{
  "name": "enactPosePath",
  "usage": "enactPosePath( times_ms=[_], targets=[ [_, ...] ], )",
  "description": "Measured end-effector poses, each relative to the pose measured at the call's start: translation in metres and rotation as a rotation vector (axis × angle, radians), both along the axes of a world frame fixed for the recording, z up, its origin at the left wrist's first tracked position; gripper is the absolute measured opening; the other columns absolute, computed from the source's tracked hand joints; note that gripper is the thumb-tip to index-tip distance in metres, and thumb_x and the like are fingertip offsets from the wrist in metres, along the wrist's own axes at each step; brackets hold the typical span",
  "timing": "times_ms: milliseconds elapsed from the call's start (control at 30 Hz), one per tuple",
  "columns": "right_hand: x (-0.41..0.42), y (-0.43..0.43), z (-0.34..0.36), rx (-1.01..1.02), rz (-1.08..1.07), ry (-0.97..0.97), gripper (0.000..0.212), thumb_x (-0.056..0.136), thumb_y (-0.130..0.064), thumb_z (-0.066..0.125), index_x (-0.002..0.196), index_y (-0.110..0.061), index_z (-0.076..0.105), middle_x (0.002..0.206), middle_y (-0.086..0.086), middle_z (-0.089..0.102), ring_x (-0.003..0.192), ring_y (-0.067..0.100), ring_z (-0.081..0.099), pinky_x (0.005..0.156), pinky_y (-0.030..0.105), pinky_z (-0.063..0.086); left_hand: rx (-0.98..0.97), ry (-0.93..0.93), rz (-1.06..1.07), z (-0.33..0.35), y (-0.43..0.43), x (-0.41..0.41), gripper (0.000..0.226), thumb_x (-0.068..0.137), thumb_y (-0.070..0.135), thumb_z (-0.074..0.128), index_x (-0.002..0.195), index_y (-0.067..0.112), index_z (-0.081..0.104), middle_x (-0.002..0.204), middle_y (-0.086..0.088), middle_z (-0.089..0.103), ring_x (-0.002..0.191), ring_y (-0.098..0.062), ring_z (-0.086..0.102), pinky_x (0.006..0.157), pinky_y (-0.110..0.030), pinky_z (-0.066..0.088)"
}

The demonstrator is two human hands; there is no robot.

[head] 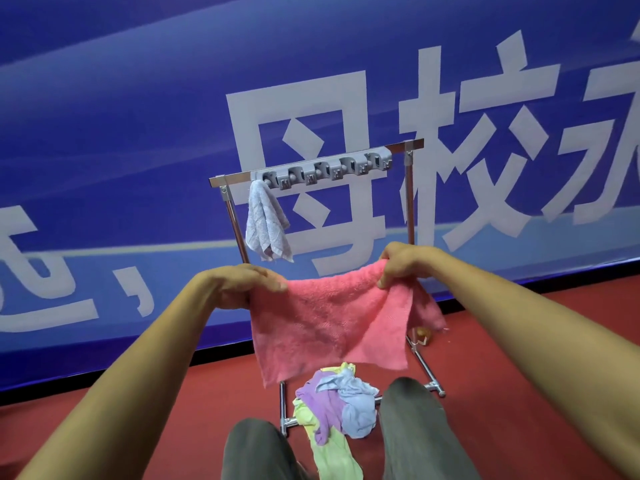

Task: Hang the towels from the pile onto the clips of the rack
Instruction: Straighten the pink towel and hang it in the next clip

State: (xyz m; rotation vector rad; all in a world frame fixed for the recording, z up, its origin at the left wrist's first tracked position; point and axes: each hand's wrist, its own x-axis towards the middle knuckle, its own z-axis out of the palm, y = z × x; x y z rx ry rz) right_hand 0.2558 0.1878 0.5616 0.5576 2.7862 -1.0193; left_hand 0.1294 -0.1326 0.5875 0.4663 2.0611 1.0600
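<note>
Knees point(256, 448) in grey trousers are flanking the towel pile point(337, 403) (yellow, purple, pale blue), which is lying on the red floor point(519, 375) at the rack base. L hand point(239, 285) and R hand point(401, 265) are each gripping a top corner of the pink towel point(329, 323), fingers curled round the fabric, holding it spread in front of the rack point(410, 202). Beyond, a grey clip strip point(325, 171) is sitting on the top bar, w/ a pale blue towel point(265, 226) hanging from the leftmost clip. A blue banner point(138, 133) is standing behind.
</note>
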Motion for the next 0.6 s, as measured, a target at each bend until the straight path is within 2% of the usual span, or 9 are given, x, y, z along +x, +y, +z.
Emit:
enactPosePath(
  times_ms=[67,100,167,233,333,400,467,533,600],
  targets=[
    [0.003,0.0,0.005,0.138,0.024,-0.025,0.046,0.072,-0.022,0.088,0.109,-0.006,0.065,0.105,0.009,0.068,0.089,0.025,0.067,0.077,0.034,0.056,-0.095,0.168,-0.058,-0.003,0.004,0.004,0.023,0.085,0.0,0.074,0.108,0.002,0.071,0.098,-0.014,0.074,0.091,-0.023,0.071,0.08,-0.036,0.059],
    [0.003,0.0,0.006,0.205,0.025,-0.029,0.047,0.07,-0.033,0.09,0.103,-0.01,0.065,0.104,0.007,0.067,0.092,0.026,0.067,0.077,0.034,0.055,-0.173,0.306,-0.06,-0.006,0.006,0.004,0.018,0.084,-0.003,0.071,0.101,0.003,0.071,0.092,-0.014,0.072,0.084,-0.022,0.07,0.08,-0.037,0.06],
    [0.003,0.0,0.006,0.345,0.021,-0.024,0.049,0.063,-0.051,0.09,0.084,-0.019,0.06,0.096,0.004,0.06,0.091,0.026,0.063,0.075,0.032,0.052,-0.318,0.594,-0.01,-0.012,0.013,-0.001,0.01,0.085,0.004,0.069,0.094,0.006,0.073,0.086,-0.011,0.07,0.077,-0.021,0.065,0.078,-0.038,0.058],
    [0.001,0.001,0.002,0.43,0.029,-0.015,0.052,0.058,-0.056,0.09,0.072,-0.019,0.057,0.088,0.003,0.056,0.085,0.026,0.059,0.079,0.035,0.055,-0.395,0.83,0.086,-0.013,0.017,-0.005,0.012,0.088,0.016,0.069,0.094,0.009,0.075,0.091,-0.011,0.072,0.081,-0.023,0.064,0.075,-0.035,0.053],
    [0.001,0.007,-0.007,0.395,0.046,-0.014,0.041,0.067,-0.048,0.089,0.079,-0.017,0.065,0.091,0.003,0.066,0.084,0.024,0.061,0.077,0.032,0.054,-0.386,0.924,0.195,-0.012,0.019,-0.01,0.022,0.091,0.034,0.07,0.089,0.012,0.075,0.096,-0.013,0.074,0.094,-0.03,0.067,0.077,-0.034,0.05],
    [-0.001,0.01,-0.01,0.267,0.04,0.059,0.03,0.076,-0.039,0.084,0.087,-0.016,0.068,0.09,0.003,0.067,0.084,0.023,0.061,0.069,0.028,0.047,-0.348,0.94,0.263,-0.013,0.018,-0.017,0.027,0.09,0.045,0.068,0.076,0.022,0.069,0.096,-0.014,0.072,0.099,-0.034,0.065,0.085,-0.039,0.051],
    [-0.007,0.011,-0.011,-0.042,-0.021,0.206,0.018,0.08,-0.026,0.079,0.086,-0.014,0.066,0.086,0.005,0.065,0.078,0.021,0.061,0.065,0.028,0.044,-0.313,0.954,0.358,-0.013,0.017,-0.022,0.033,0.085,0.056,0.062,0.069,0.027,0.066,0.098,-0.012,0.067,0.1,-0.036,0.061,0.087,-0.043,0.052],
    [-0.014,0.01,-0.008,-0.34,-0.119,0.349,0.015,0.077,-0.015,0.076,0.084,-0.015,0.062,0.078,0.007,0.063,0.07,0.021,0.059,0.06,0.028,0.043,-0.222,0.91,0.429,-0.01,0.017,-0.026,0.034,0.085,0.053,0.062,0.072,0.022,0.068,0.094,-0.011,0.067,0.09,-0.034,0.063,0.076,-0.038,0.053],
    [-0.022,0.008,-0.003,-0.534,-0.197,0.383,0.015,0.075,-0.01,0.072,0.085,-0.015,0.061,0.073,0.01,0.059,0.063,0.023,0.058,0.056,0.029,0.043,-0.096,0.799,0.497,-0.004,0.022,-0.031,0.033,0.087,0.044,0.065,0.08,0.012,0.071,0.085,-0.011,0.069,0.082,-0.032,0.064,0.068,-0.034,0.049]
  ],
)
